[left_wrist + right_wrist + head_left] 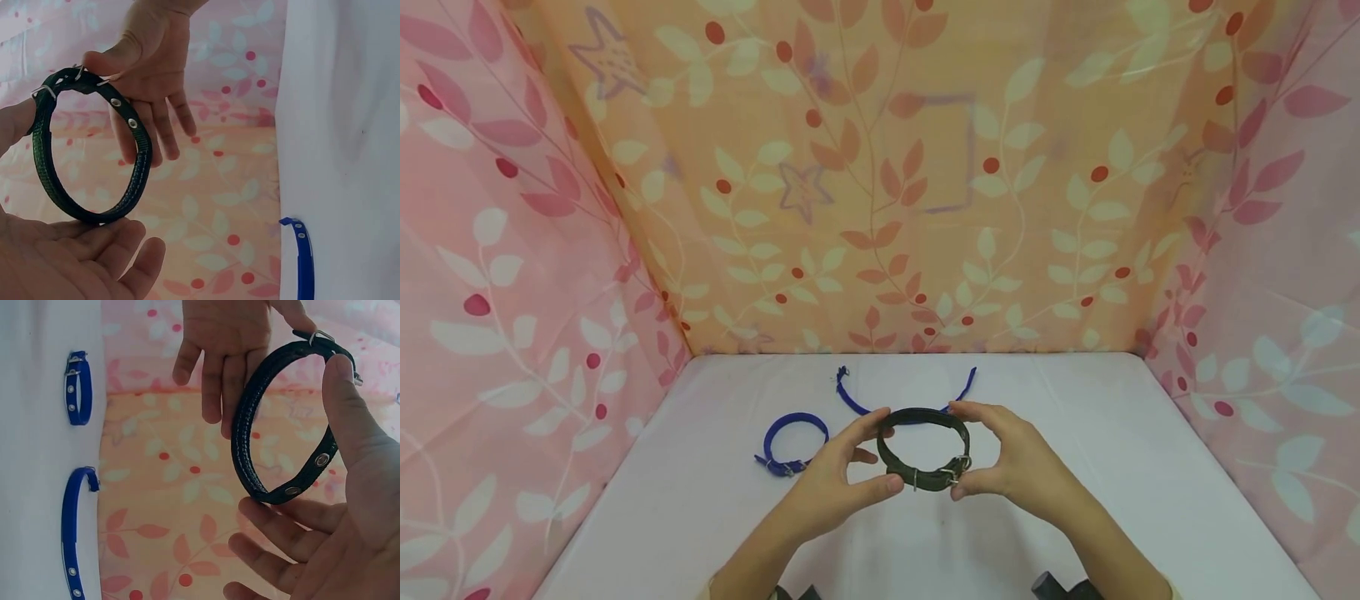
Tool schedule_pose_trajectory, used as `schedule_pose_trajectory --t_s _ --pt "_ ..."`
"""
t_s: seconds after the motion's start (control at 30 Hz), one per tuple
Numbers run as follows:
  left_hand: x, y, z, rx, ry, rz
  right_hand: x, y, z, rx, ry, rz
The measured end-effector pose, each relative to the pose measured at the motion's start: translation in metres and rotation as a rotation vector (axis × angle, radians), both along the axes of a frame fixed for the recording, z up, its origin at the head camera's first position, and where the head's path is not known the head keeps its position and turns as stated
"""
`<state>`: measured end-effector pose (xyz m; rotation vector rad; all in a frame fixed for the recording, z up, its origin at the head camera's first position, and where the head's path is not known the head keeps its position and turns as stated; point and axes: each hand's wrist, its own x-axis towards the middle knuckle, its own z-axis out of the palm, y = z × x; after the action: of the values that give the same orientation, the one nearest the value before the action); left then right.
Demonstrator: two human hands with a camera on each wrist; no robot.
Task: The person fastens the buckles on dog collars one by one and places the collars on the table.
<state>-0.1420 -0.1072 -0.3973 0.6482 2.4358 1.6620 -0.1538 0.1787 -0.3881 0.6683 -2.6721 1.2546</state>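
Midair above a white surface (647,517), a dark green collar (928,481) is gripped between thumb and fingers: the left hand (833,487) at its nine o'clock, the right hand (1018,457) at three. Beyond, toward twelve, lies an unfastened blue strap (850,402); toward nine, a buckled blue loop (786,468).
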Motion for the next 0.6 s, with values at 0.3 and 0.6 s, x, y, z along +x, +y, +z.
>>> schedule_pose_trajectory --t_s 0.3,0.6 --pt "-0.010 -0.005 -0.001 0.045 -0.027 -0.018 -0.002 0.000 -0.001 -0.053 0.012 0.071" --pt "-0.022 -0.016 -0.004 0.078 -0.022 -0.071 -0.005 0.006 -0.001 -0.111 -0.010 0.134"
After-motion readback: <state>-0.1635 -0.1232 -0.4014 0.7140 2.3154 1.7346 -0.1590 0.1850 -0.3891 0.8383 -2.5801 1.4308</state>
